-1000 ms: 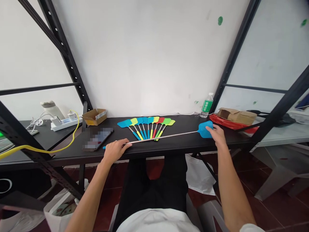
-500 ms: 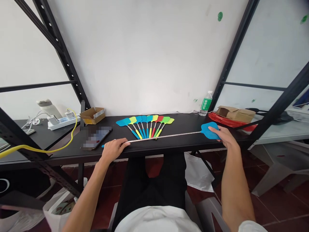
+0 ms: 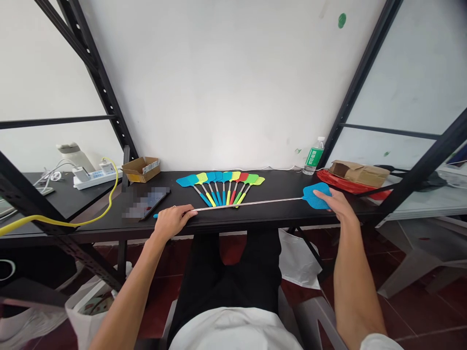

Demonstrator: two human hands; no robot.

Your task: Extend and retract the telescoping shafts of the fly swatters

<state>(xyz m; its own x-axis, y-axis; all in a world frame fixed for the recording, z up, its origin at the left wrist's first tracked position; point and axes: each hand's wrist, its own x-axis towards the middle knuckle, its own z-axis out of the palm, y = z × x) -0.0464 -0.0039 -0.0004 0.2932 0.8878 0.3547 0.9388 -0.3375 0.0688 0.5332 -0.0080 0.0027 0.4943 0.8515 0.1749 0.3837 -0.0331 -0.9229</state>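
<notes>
A blue fly swatter (image 3: 316, 196) with a long, thin, drawn-out metal rod lies sideways between my two hands, just above the front of the black table. My left hand (image 3: 172, 221) is closed round the rod near the handle, whose blue end pokes out on its left. My right hand (image 3: 337, 203) pinches the blue swatter head, thumb on top and fingers hidden beneath. Behind the rod, several short fly swatters (image 3: 224, 187) in blue, yellow, red and green are fanned out on the table, heads toward the wall and handles toward me.
Left on the black table (image 3: 284, 214) are a phone (image 3: 149, 204) and an open cardboard box (image 3: 141, 169). Beyond them a yellow cable (image 3: 109, 199) runs from a power strip (image 3: 97, 178). At right stand a water bottle (image 3: 314, 156) and a brown paper bag (image 3: 359, 173) on red plastic. Black shelf posts flank me.
The view has shifted slightly. Both hands keep their hold on the stretched fly swatter, and the fanned swatters lie as before.
</notes>
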